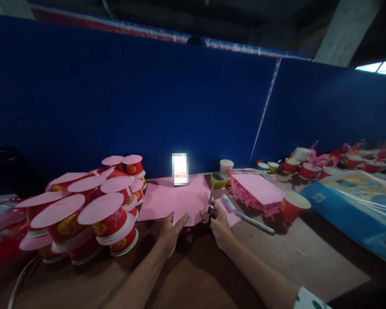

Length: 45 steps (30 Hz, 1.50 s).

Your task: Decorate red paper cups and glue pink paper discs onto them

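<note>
My left hand (173,231) grips the near edge of a pink paper sheet (191,204), thumb on top and fingers partly hidden beneath. On the sheet's right side, my right hand (218,221) is closed around a pair of scissors (209,208). Their blades point away from me and stand beside the paper's right edge; whether they touch it I cannot tell. Another pink sheet (154,201) lies flat at the left. Under and beside my right hand is a small pink piece (233,218), with a capped pen (255,223) to its right.
Stacked red paper cups with pink discs (101,208) fill the left. A lit phone screen (180,169) stands behind the paper. A tape roll (219,179), a fringed pink stack (257,189), a red cup (294,206) and a blue package (350,210) are on the right.
</note>
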Each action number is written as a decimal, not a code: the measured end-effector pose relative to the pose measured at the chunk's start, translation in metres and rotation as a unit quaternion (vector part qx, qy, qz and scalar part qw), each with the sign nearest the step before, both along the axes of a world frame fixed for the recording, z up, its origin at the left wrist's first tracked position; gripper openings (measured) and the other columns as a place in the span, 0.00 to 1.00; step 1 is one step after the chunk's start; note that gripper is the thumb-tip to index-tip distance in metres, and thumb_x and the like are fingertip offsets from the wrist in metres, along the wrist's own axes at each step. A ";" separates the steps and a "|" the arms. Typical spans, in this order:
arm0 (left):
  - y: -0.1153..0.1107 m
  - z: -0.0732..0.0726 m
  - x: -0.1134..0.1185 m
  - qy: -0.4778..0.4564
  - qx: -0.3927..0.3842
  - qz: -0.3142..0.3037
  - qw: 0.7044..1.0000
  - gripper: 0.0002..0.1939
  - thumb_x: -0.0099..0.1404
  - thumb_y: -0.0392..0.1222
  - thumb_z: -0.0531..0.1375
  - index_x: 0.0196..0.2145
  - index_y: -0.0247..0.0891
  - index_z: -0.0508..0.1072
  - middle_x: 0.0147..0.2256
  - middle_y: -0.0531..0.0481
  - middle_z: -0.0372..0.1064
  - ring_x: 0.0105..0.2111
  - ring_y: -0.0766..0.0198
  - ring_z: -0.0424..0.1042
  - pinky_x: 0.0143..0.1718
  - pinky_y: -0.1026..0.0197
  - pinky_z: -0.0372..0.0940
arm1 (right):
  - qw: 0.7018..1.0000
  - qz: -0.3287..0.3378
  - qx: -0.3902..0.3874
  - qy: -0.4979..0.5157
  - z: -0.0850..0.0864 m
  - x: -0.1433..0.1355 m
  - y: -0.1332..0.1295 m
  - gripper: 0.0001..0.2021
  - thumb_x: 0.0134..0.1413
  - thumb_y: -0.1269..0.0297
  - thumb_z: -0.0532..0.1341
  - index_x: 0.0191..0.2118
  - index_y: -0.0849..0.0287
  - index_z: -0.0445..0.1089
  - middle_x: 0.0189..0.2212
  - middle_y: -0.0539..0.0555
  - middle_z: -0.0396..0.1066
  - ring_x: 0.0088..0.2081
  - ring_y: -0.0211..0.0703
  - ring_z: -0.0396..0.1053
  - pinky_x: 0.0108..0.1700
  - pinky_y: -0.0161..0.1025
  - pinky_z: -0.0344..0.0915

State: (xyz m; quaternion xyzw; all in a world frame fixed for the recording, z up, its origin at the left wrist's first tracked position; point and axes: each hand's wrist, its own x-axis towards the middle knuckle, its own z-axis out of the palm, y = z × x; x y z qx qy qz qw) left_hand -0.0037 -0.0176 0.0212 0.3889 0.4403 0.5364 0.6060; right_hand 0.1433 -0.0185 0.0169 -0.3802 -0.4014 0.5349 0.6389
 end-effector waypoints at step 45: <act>0.003 -0.004 0.000 0.007 -0.001 0.021 1.000 0.22 0.45 0.47 0.69 0.36 0.33 0.71 0.33 0.44 0.75 0.30 0.59 0.74 0.25 0.62 0.68 | 0.998 -0.022 -0.017 -0.050 0.003 0.001 0.000 0.27 0.34 0.63 0.71 0.43 0.57 0.63 0.22 0.44 0.66 0.25 0.36 0.64 0.27 0.31 0.61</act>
